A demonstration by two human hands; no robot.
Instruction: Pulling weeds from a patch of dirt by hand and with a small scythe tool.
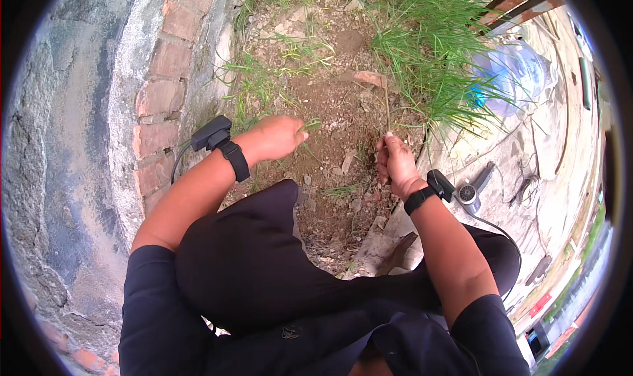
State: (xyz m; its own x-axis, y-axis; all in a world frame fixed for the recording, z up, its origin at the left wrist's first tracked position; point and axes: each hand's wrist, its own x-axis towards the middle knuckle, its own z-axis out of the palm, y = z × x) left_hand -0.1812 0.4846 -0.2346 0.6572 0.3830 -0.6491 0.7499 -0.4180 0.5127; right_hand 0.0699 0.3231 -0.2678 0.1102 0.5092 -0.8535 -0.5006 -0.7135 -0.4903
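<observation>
My left hand [277, 137] is over the soil at the left, with a small tuft of green grass [310, 124] pinched between thumb and fingers. My right hand [396, 162] grips the thin wooden handle [386, 104] of a small tool, whose rusty-looking flat head [370, 78] rests on the bare soil [341, 109]. Part of that handle is hidden inside the fist. A few cut or loose grass blades [343, 190] lie on the soil between my hands and knees. Uprooted or standing, I cannot tell, thin grass [257, 86] shows beyond my left hand.
A brick edging [170, 59] and concrete wall run along the left. Dense green grass [420, 34] stands at the upper right. Beyond it are a clear plastic bottle [517, 76], a rusty metal frame [519, 5], a grey hair-dryer-like device [469, 193] and coiled wire [529, 190] on pale paving.
</observation>
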